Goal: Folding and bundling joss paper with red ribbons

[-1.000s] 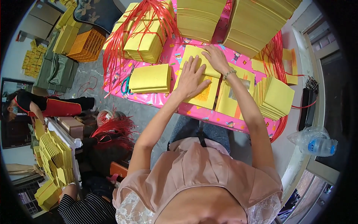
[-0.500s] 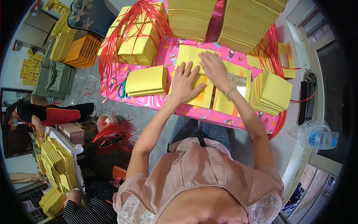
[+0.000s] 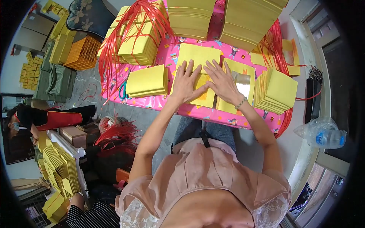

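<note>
My left hand lies flat with fingers spread on a yellow paper sheet bearing an orange patch. Beside it, my right hand is also flat, its fingertips reaching the same sheet. Partly under that hand is a second yellow sheet with a silver patch. To the left sits a small stack of folded yellow paper, beside teal-handled scissors. A fanned stack of folded yellow paper is at the right. Neither hand grips anything.
Tall yellow paper stacks stand at the back of the pink-covered table. Red ribbon strands drape over tied bundles. A plastic bottle lies at far right. Two people work at left near more yellow paper.
My right hand has moved down from the upper part of the sheet and now rests flat beside my left hand. The left hand stays nearly in place.
</note>
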Tool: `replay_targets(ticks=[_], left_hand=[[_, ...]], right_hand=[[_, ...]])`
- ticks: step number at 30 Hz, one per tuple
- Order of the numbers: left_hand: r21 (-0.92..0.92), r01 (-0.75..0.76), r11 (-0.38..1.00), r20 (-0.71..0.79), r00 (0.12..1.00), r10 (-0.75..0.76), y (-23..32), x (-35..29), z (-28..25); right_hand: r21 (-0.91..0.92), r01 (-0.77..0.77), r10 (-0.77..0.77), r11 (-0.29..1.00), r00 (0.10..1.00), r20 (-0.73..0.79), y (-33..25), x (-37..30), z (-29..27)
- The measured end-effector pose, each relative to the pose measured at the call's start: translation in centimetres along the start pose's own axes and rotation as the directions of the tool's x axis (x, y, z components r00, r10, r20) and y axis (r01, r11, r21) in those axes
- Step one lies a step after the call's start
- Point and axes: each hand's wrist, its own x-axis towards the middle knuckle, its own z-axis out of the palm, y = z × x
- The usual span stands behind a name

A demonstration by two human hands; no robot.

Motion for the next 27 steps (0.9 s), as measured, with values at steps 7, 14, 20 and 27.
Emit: replay_targets(ticks=[7,14,20,27], left_hand=[[0.025,-0.002,1.000,0.014,1.000,0.002,-0.2,-0.2,0.1],[0.045,0.000,0.999,0.022,1.000,-0.001,-0.1,-0.4,-0.2],[0.090,-0.049,0.995,0.033,0.998,0.046,0.1,-0.2,-0.2],[0.088,-0.049,0.995,0.042,0.998,0.046,-0.1,-0.1,-0.4]], right_hand=[[0.013,0.008,-0.008,1.000,1.000,-0.009,0.0,-0.3,0.0],[0.421,-0.403,0.520,0.812,0.828,-0.211,-0.2,-0.5,0.6],[0.511,-0.541,0.678,0.668,0.726,-0.117,-0.2,1.2,1.4],[0.580,-0.583,0.709,0.569,0.705,0.015,1.4,1.5,3.7]])
